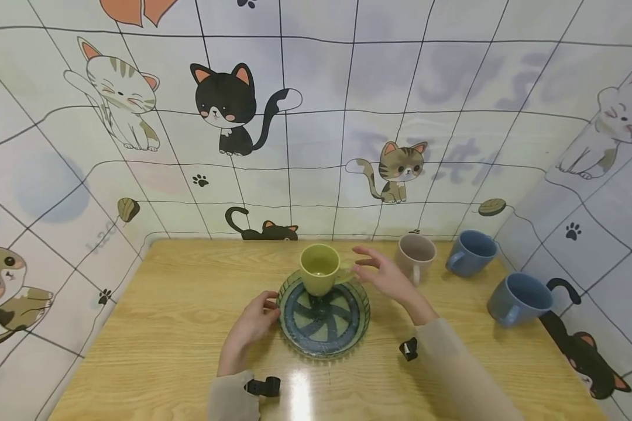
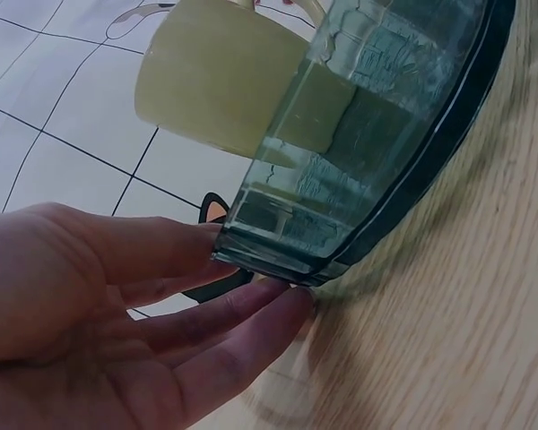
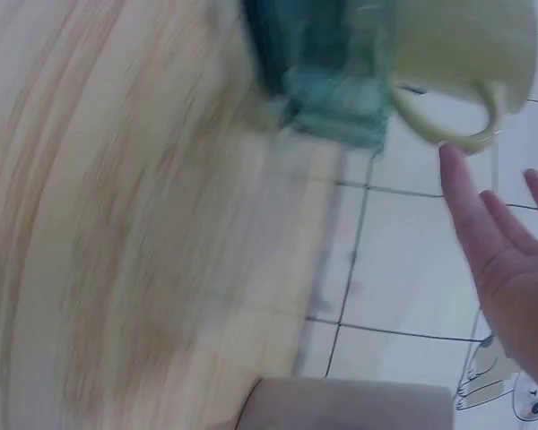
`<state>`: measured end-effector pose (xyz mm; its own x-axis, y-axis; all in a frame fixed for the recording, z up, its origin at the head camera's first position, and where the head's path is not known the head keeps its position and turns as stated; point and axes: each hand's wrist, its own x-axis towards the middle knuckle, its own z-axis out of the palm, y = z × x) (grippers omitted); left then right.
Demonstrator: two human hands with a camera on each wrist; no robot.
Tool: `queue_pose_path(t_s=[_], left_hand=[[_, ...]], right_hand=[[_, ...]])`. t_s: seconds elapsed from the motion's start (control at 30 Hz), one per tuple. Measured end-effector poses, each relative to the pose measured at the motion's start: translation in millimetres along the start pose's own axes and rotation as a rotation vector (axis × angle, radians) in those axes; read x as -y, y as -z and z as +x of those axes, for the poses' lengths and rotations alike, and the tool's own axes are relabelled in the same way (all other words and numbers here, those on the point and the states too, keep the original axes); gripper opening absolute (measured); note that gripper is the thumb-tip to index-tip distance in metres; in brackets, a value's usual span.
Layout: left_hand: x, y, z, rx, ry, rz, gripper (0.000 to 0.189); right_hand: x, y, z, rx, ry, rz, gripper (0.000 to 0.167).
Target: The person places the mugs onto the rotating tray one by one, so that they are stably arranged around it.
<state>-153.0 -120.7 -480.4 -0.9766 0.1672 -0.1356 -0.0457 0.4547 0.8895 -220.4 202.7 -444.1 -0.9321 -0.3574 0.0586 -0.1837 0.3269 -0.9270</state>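
Observation:
A yellow-green mug [image 1: 319,275] stands upright on the back part of a round glass plate [image 1: 323,349] with a blue pinwheel pattern. My left hand [image 1: 254,320] is at the plate's left edge. In the left wrist view its thumb [image 2: 166,246] lies against the top of the plate's side, with the fingers at the bottom. My right hand [image 1: 387,279] is to the right of the mug, fingers spread. In the right wrist view one fingertip is at the mug's handle [image 3: 471,141]; whether it touches is unclear.
A pinkish-grey mug [image 1: 416,252] stands just behind and right of my right hand. Two blue mugs, one at the back [image 1: 471,254] and one nearer [image 1: 521,299], stand on the right of the wooden table [image 1: 189,327]. Cat-patterned cloth walls [image 1: 316,146] border the table.

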Motion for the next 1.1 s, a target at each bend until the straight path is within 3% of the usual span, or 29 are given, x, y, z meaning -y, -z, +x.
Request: queue_pose_path(t_s=[0.1,0.37,0.47,0.8,1.1], left_hand=[[0.5,-0.7,-1.0,0.007,-0.001,-0.019,0.039],[0.5,1.4,-2.1,0.013,0.001,-0.048,0.04],[0.1,1.6,-2.6,0.012,0.002,-0.063,0.041],[4.4,2.5,-0.6,0.025,0.0,-0.083,0.041],[5.4,2.5,0.1,0.031,0.005,-0.088,0.045]], right_hand=[[2,1,-3.9,-0.028,0.038,-0.013,0.052],[20,6,-21.1,-0.13,0.113,-0.211,0.037],[22,8,-28.6,-0.174,0.129,-0.231,0.035],[32,6,-49.8,-0.24,0.142,-0.052,0.034],[25,18,-62.1,-0.324,0.22,0.173,0.031]])
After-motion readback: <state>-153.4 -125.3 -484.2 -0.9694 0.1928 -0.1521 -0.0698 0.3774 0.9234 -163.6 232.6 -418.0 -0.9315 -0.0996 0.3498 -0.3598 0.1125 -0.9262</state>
